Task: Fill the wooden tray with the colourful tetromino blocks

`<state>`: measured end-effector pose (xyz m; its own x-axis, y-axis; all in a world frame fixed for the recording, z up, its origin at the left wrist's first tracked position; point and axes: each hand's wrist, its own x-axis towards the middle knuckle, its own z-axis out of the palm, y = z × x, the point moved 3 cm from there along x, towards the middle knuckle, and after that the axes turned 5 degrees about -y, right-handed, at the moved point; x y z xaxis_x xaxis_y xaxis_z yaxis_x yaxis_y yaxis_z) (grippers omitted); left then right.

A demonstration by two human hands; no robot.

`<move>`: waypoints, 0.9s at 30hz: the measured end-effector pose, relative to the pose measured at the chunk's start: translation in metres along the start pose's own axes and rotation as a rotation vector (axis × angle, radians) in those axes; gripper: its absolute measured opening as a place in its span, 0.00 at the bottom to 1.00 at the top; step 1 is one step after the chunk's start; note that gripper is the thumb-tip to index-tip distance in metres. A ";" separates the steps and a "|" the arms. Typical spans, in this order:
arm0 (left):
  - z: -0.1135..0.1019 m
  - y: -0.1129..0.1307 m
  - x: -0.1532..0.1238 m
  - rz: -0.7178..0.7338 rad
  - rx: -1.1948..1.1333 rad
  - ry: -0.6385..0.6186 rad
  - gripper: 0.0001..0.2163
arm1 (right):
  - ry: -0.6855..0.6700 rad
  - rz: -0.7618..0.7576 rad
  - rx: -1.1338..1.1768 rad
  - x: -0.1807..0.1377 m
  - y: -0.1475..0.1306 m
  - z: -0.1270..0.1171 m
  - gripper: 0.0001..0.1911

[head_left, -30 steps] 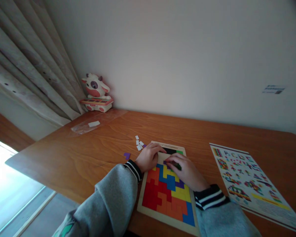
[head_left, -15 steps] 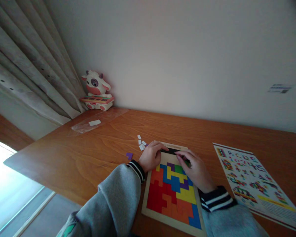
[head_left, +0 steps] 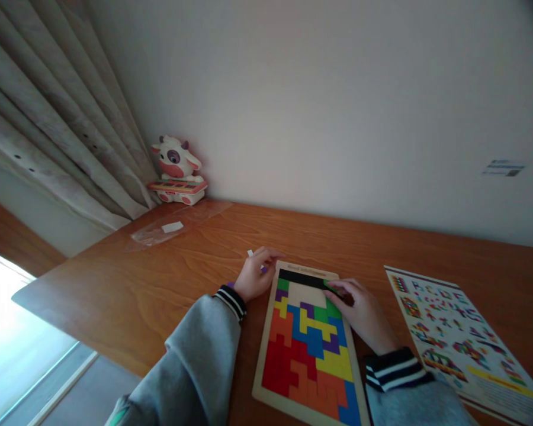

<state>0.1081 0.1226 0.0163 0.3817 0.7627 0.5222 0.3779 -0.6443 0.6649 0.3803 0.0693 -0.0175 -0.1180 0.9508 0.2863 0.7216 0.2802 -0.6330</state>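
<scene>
- Filling the gap (head_left: 305,296) in the far part of the board (head_left: 270,398) looks like the step in hand.
- Left hand (head_left: 254,277): just left of the board, by its far left corner. Its fingers partly hide a purple piece (head_left: 264,270); I cannot tell whether they pinch it.
- Right hand (head_left: 357,306): over the board's far right part, apart from the left hand, thumb and fingers curled at a green piece. Whether they grip it or merely press on it, I cannot tell.
- The board lies flat on the near part of the desk (head_left: 195,260), between the hands, its near part packed with coloured pieces. The gap lies on the near side of a black strip (head_left: 299,278).
- A next move into the gap would call for a piece turned to match its outline, then pressed flat.
- Another purple piece (head_left: 230,284) shows by the left wrist.
- Farther out: a printed sheet (head_left: 462,337) to the right; a clear bag (head_left: 153,235) and a toy cow (head_left: 177,171) far left.
</scene>
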 end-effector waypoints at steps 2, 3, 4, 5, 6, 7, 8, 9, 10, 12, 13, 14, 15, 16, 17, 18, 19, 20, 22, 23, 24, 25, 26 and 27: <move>-0.022 -0.016 0.000 -0.047 0.026 0.062 0.12 | 0.000 0.007 0.034 0.001 0.000 0.000 0.16; -0.033 -0.025 -0.002 -0.092 0.057 0.081 0.11 | 0.004 0.006 0.055 0.001 0.000 0.000 0.15; -0.043 -0.033 -0.004 -0.131 0.104 0.076 0.11 | 0.011 0.004 0.075 0.001 0.000 0.000 0.15; -0.050 -0.039 -0.006 -0.148 0.163 0.042 0.12 | 0.023 0.006 0.090 0.001 -0.001 0.000 0.14; -0.056 -0.043 -0.009 -0.139 0.218 -0.022 0.14 | 0.038 0.009 0.100 0.001 -0.001 0.000 0.14; -0.059 -0.045 -0.011 -0.121 0.260 -0.089 0.16 | 0.052 0.014 0.106 0.000 -0.002 0.000 0.14; -0.061 -0.045 -0.014 -0.093 0.292 -0.152 0.18 | 0.062 0.021 0.108 0.000 -0.002 -0.001 0.14; -0.061 -0.043 -0.015 -0.061 0.313 -0.206 0.20 | 0.068 0.028 0.106 0.000 -0.002 -0.001 0.14; -0.060 -0.040 -0.016 -0.028 0.325 -0.247 0.21 | 0.066 0.033 0.102 0.000 -0.002 -0.001 0.15; -0.055 -0.029 -0.017 0.037 0.337 -0.300 0.22 | 0.061 0.039 0.084 -0.001 -0.001 -0.001 0.16; -0.051 -0.023 -0.017 0.069 0.340 -0.322 0.22 | 0.064 0.043 0.072 -0.001 0.000 -0.001 0.16; -0.046 -0.017 -0.016 0.100 0.340 -0.341 0.21 | 0.073 0.045 0.063 -0.001 0.001 -0.001 0.17; -0.042 -0.011 -0.016 0.128 0.335 -0.357 0.20 | 0.084 0.049 0.060 -0.001 0.002 -0.001 0.17; -0.037 -0.005 -0.016 0.156 0.326 -0.370 0.19 | 0.096 0.056 0.063 -0.001 0.004 -0.001 0.18; -0.032 -0.001 -0.016 0.183 0.315 -0.381 0.19 | 0.107 0.064 0.070 -0.001 0.005 -0.001 0.18; -0.027 0.003 -0.016 0.206 0.305 -0.392 0.19 | 0.115 0.068 0.080 -0.001 0.005 -0.002 0.19; -0.022 0.006 -0.016 0.225 0.297 -0.403 0.19 | 0.123 0.071 0.093 -0.002 0.005 -0.002 0.19; -0.018 0.008 -0.016 0.237 0.290 -0.413 0.18 | 0.129 0.073 0.109 -0.002 0.004 -0.003 0.20; -0.012 0.009 -0.017 0.238 0.280 -0.425 0.16 | 0.134 0.080 0.153 -0.003 0.000 -0.004 0.20; -0.010 0.010 -0.017 0.230 0.272 -0.425 0.15 | 0.131 0.089 0.184 -0.003 -0.003 -0.005 0.20; -0.008 0.010 -0.017 0.221 0.262 -0.419 0.14 | 0.134 0.100 0.212 -0.004 -0.004 -0.005 0.20; -0.007 0.011 -0.017 0.214 0.249 -0.409 0.13 | 0.140 0.113 0.237 -0.005 -0.006 -0.006 0.20; -0.007 0.012 -0.017 0.206 0.235 -0.397 0.12 | 0.149 0.129 0.261 -0.005 -0.006 -0.007 0.20; -0.006 0.014 -0.016 0.199 0.221 -0.380 0.11 | 0.155 0.149 0.284 -0.006 -0.006 -0.007 0.20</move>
<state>0.1023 0.1016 0.0200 0.7303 0.5752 0.3686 0.4209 -0.8038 0.4204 0.3811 0.0611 -0.0102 0.0953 0.9587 0.2680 0.5023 0.1861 -0.8444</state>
